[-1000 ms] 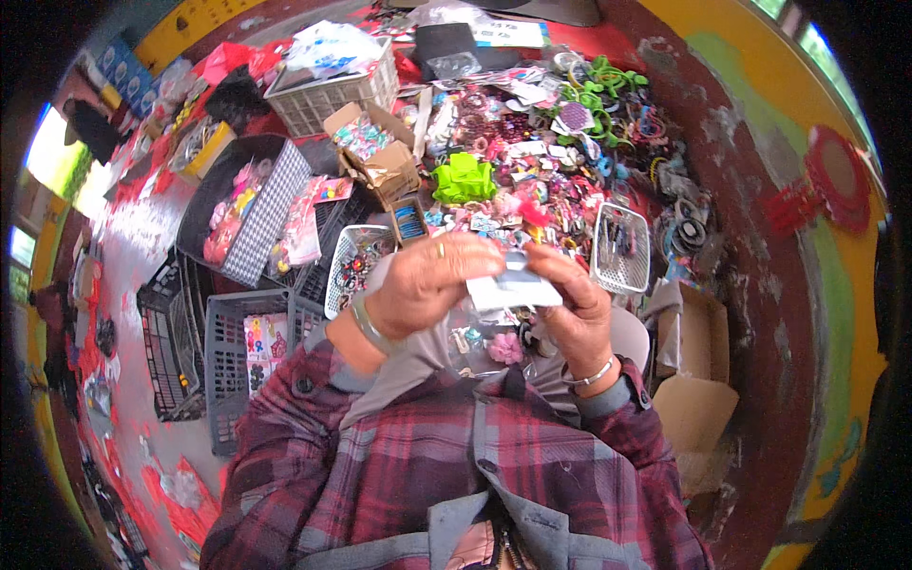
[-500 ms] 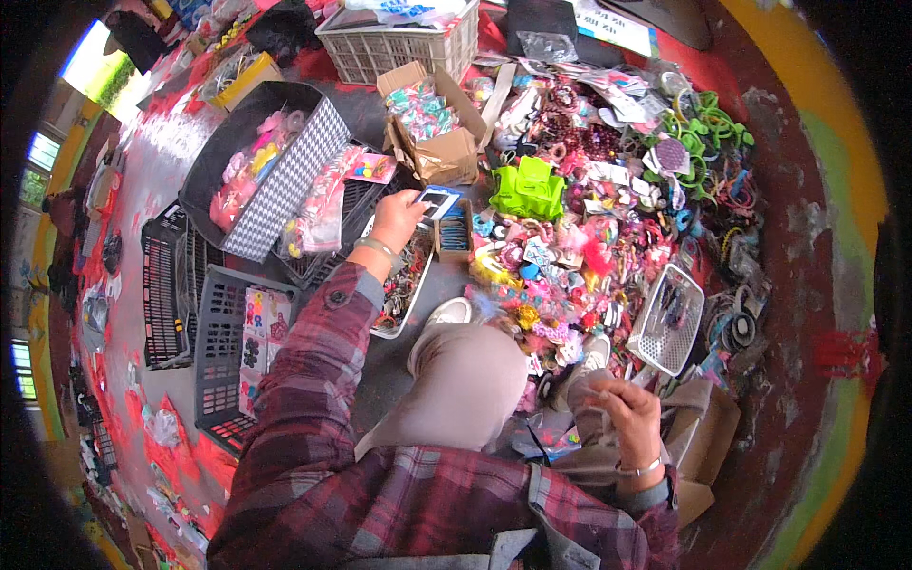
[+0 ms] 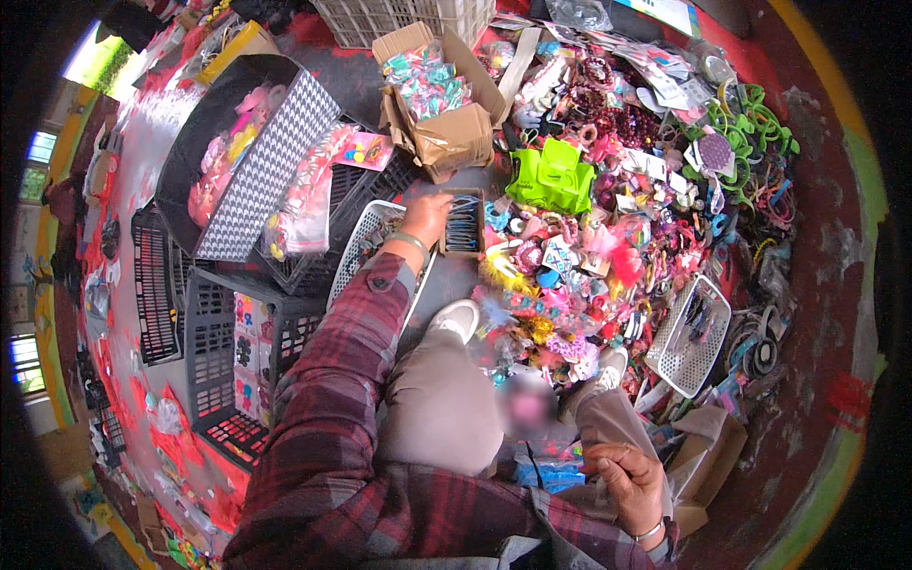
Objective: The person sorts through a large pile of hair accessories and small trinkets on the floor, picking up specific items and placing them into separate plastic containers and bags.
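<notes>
My left hand reaches out to a small open cardboard box packed with blue-edged cards. Its fingers are closed at the box's left edge; what they grip, if anything, is hidden. Low on the right, my right hand is held over my leg with its fingers curled into a pinch. I cannot make out whether anything thin is in it. Beneath my left forearm lies a white basket, partly covered by the sleeve.
A heap of hair accessories spreads on the right, with a lime-green bag on it. A white basket sits at its edge. An open carton of wrapped items stands ahead; a houndstooth box and dark crates are left.
My left hand has lowered from above the small box to its edge, and the card it held no longer shows in its fingers. The right hand has shifted slightly down.
</notes>
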The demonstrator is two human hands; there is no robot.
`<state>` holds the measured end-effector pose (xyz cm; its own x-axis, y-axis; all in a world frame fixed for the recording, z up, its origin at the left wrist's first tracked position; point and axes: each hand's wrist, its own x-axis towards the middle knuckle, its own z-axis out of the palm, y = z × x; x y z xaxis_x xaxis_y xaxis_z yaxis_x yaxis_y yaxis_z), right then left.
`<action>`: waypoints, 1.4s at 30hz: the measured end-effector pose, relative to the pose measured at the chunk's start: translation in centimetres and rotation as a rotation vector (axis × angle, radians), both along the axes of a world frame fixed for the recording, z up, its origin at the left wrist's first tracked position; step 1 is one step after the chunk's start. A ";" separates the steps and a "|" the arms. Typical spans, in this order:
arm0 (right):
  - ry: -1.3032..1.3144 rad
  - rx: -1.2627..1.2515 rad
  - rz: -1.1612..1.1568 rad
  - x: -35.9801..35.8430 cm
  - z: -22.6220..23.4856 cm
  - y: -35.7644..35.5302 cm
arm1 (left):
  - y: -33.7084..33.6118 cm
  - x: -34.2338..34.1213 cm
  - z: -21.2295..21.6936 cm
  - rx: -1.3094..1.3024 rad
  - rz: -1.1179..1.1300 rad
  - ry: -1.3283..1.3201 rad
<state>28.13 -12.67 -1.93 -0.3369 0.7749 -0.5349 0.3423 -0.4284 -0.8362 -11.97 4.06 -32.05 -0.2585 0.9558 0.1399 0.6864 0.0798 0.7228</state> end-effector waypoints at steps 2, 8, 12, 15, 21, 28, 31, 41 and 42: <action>-0.027 -0.007 -0.025 -0.6 0.2 0.1 | 0.5 0.1 -0.7 -0.032 -0.010 0.066; -0.032 -0.032 -0.008 -0.1 -0.3 0.1 | 3.7 0.1 -0.9 0.073 -0.023 0.167; -0.038 -0.026 0.028 -0.3 -0.1 0.5 | 4.6 -0.6 -2.6 -0.015 -0.032 0.223; -0.002 -0.070 -0.041 -0.3 -0.4 0.0 | 4.8 -0.8 -3.0 -0.062 -0.063 0.279; -0.036 -0.064 0.027 0.1 -0.6 0.2 | 4.3 0.7 -3.4 -0.183 -0.001 0.347; -0.048 -0.131 -0.033 -0.8 0.1 0.3 | 5.0 1.1 -5.2 -0.264 -0.026 0.459; -0.041 -0.117 -0.028 -0.8 0.2 0.3 | 4.5 1.0 -5.1 -0.238 -0.021 0.410; -0.036 -0.125 -0.023 -0.9 0.2 0.5 | 5.2 1.3 -2.8 -0.267 -0.086 0.428; -0.036 -0.120 -0.016 -0.8 0.2 0.4 | 5.4 1.1 -3.0 -0.268 -0.100 0.455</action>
